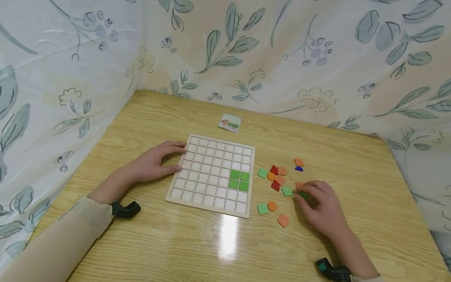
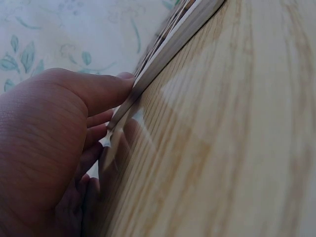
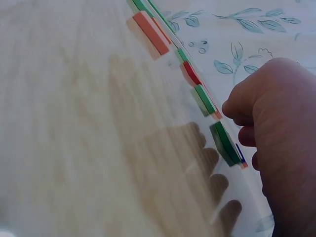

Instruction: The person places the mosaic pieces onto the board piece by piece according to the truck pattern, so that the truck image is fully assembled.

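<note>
A square wooden grid board [image 1: 211, 172] lies on the table, with several green square tiles [image 1: 239, 180] set together near its right side. My left hand [image 1: 151, 162] rests against the board's left edge, thumb and fingertips at the rim. In the left wrist view the thumb [image 2: 106, 91] touches the edge of the board [image 2: 173, 44]. My right hand [image 1: 322, 207] is over the loose pieces at the right, its fingers loosely bent around a dark green piece [image 1: 303, 194]. In the right wrist view this green piece [image 3: 226, 143] lies on the table beside the fingers. An orange tile [image 1: 300, 185] shows partly behind them.
Between board and right hand lie loose pieces: light green squares [image 1: 262, 208], orange squares [image 1: 283, 220], orange rounds [image 1: 272, 206] and red pieces [image 1: 275, 185]. A blue half-round [image 1: 298, 169] sits farther back. Behind the board lies a small picture card [image 1: 230, 123]. A patterned cloth [image 1: 225, 58] hangs behind the table.
</note>
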